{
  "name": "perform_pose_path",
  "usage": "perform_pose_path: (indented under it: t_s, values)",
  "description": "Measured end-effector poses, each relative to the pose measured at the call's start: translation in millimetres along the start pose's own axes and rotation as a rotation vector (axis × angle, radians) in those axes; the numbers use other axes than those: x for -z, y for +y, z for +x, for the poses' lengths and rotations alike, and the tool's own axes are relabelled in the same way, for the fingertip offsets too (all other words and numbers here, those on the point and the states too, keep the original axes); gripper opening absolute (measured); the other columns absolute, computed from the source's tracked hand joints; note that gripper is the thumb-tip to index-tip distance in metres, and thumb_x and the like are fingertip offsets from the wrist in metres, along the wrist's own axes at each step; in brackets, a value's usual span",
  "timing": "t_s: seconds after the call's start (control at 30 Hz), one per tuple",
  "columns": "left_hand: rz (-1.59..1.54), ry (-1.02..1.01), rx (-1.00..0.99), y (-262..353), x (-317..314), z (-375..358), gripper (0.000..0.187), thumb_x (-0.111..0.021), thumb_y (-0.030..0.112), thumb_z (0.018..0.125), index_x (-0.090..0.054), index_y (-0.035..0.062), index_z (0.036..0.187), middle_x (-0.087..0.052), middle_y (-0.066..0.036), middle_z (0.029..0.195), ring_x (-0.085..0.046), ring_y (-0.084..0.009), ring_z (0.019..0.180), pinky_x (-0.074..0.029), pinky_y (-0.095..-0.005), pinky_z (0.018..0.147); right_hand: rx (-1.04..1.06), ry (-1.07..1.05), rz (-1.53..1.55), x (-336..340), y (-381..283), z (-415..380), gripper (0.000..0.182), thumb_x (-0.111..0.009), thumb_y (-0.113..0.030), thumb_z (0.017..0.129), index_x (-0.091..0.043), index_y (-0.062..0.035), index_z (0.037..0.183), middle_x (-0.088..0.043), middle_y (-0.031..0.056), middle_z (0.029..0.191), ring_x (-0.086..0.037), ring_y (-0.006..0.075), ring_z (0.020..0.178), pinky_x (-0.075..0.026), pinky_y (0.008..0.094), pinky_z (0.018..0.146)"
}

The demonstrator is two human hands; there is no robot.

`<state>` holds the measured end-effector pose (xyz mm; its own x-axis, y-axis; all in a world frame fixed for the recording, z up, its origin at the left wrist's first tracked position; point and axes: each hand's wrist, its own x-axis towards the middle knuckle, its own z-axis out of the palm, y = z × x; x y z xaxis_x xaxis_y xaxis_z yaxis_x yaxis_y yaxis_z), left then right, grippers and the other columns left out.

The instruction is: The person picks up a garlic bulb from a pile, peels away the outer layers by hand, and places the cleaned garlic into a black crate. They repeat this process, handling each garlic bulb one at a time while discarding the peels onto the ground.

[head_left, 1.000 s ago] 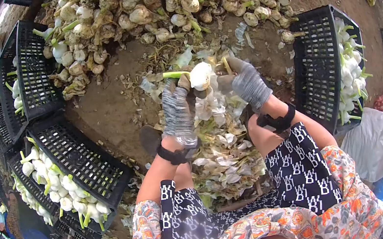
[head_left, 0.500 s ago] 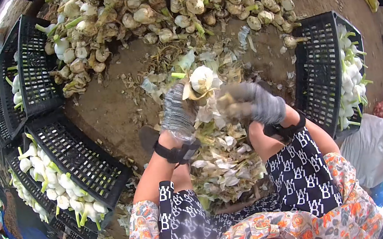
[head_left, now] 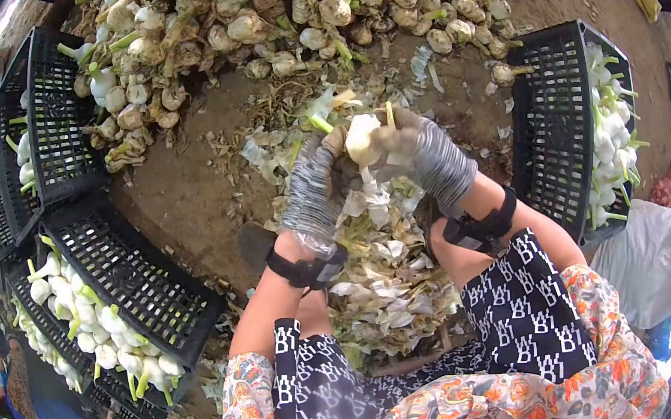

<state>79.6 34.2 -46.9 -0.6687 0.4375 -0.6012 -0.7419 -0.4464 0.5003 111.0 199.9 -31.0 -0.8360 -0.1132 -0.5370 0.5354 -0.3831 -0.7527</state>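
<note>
A whitish garlic bulb [head_left: 362, 140] with a short green stem is between my two gloved hands, above the scattered peelings [head_left: 387, 262]. My left hand [head_left: 312, 180] is closed on the bulb's stem side. On the bulb's right, my right hand [head_left: 428, 152] has its fingers bent against the bulb and a thin strip of husk standing up by them; its fingertips are blurred. Both hands wear grey striped gloves, and dark bands circle the wrists.
Unpeeled garlic [head_left: 248, 27] is heaped at the top. Black crates of cleaner bulbs stand at the left [head_left: 134, 283] and right [head_left: 554, 133]. A white sack [head_left: 656, 261] lies at the lower right. My knees flank the peelings.
My right hand has moved up and in to the bulb from the right. The bulb shows less loose husk and sits slightly further right, and its stem is tilted differently.
</note>
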Motion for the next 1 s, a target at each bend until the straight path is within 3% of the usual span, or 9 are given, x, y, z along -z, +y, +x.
perform_pose_path:
  t_s: [0.1,0.17,0.2,0.27,0.37,0.63,0.8,0.9,1.0]
  values:
    - [0.109,-0.023,-0.068,-2,9,2,0.033,-0.058,0.038,0.084,-0.056,0.0071,0.096,-0.061,-0.001,0.075,-0.057,-0.0107,0.059,-0.046,-0.0237,0.051,-0.337,-0.148,0.478,15,12,8,0.043,-0.065,-0.029,0.079,-0.051,0.0004,0.108,-0.060,0.0090,0.094,-0.060,0.0139,0.078,-0.052,0.0280,0.056]
    - [0.093,-0.016,-0.051,1,9,2,0.032,-0.058,0.037,0.084,-0.055,0.0072,0.097,-0.061,-0.001,0.076,-0.057,-0.0095,0.060,-0.045,-0.0221,0.050,-0.276,0.002,0.108,1,-9,-4,0.031,-0.064,-0.024,0.081,-0.056,-0.0020,0.101,-0.061,0.0060,0.086,-0.059,0.0105,0.074,-0.050,0.0251,0.056]
    - [0.099,0.097,-0.055,5,-2,-2,0.028,-0.056,0.033,0.086,-0.054,0.0055,0.093,-0.053,0.000,0.061,-0.048,-0.0085,0.047,-0.039,-0.0218,0.044,-0.224,0.058,-0.086,5,-7,-1,0.030,-0.064,-0.023,0.081,-0.057,-0.0024,0.100,-0.061,0.0051,0.084,-0.058,0.0097,0.074,-0.050,0.0244,0.055]
    - [0.196,0.096,-0.096,3,1,-3,0.028,-0.056,0.033,0.086,-0.054,0.0052,0.092,-0.053,0.000,0.060,-0.047,-0.0082,0.045,-0.038,-0.0215,0.042,-0.094,0.208,-0.415,10,-7,2,0.026,-0.066,-0.020,0.079,-0.058,-0.0019,0.096,-0.059,0.0032,0.077,-0.055,0.0075,0.072,-0.048,0.0232,0.057]
    - [0.308,0.110,-0.136,2,2,-4,0.027,-0.056,0.031,0.087,-0.055,0.0050,0.092,-0.054,0.000,0.061,-0.046,-0.0071,0.044,-0.037,-0.0207,0.040,0.280,0.214,-0.629,14,-4,2,0.030,-0.069,-0.021,0.076,-0.058,-0.0001,0.095,-0.059,0.0025,0.077,-0.053,0.0069,0.072,-0.046,0.0233,0.060]
    - [0.550,0.137,-0.177,11,-12,-12,0.025,-0.059,0.026,0.085,-0.056,0.0020,0.093,-0.057,-0.001,0.072,-0.051,-0.0054,0.056,-0.043,-0.0203,0.047,-0.098,-0.022,-0.216,-17,-22,-2,0.042,-0.065,-0.028,0.080,-0.050,-0.0012,0.108,-0.059,0.0038,0.086,-0.056,0.0092,0.077,-0.051,0.0247,0.061]
    - [0.540,0.059,-0.205,13,-17,-18,0.026,-0.060,0.025,0.085,-0.055,0.0014,0.094,-0.058,-0.003,0.080,-0.054,-0.0062,0.066,-0.046,-0.0209,0.056,-0.067,-0.136,-0.195,-5,-25,-7,0.036,-0.063,-0.026,0.082,-0.052,-0.0005,0.106,-0.058,0.0052,0.092,-0.058,0.0117,0.081,-0.053,0.0267,0.067]
    - [0.546,0.106,-0.259,9,-12,-16,0.026,-0.059,0.025,0.085,-0.055,0.0010,0.094,-0.059,-0.003,0.080,-0.054,-0.0064,0.066,-0.046,-0.0205,0.056,-0.061,-0.142,-0.267,4,-22,-6,0.039,-0.062,-0.026,0.082,-0.051,0.0004,0.109,-0.058,0.0071,0.094,-0.058,0.0135,0.082,-0.054,0.0289,0.070]
    - [0.517,0.130,-0.234,12,-12,-18,0.028,-0.059,0.030,0.085,-0.056,0.0033,0.093,-0.059,-0.003,0.073,-0.054,-0.0076,0.053,-0.042,-0.0201,0.042,-0.093,-0.135,-0.085,-6,-29,-14,0.040,-0.062,-0.025,0.083,-0.050,0.0006,0.111,-0.058,0.0081,0.095,-0.059,0.0141,0.081,-0.054,0.0297,0.072]
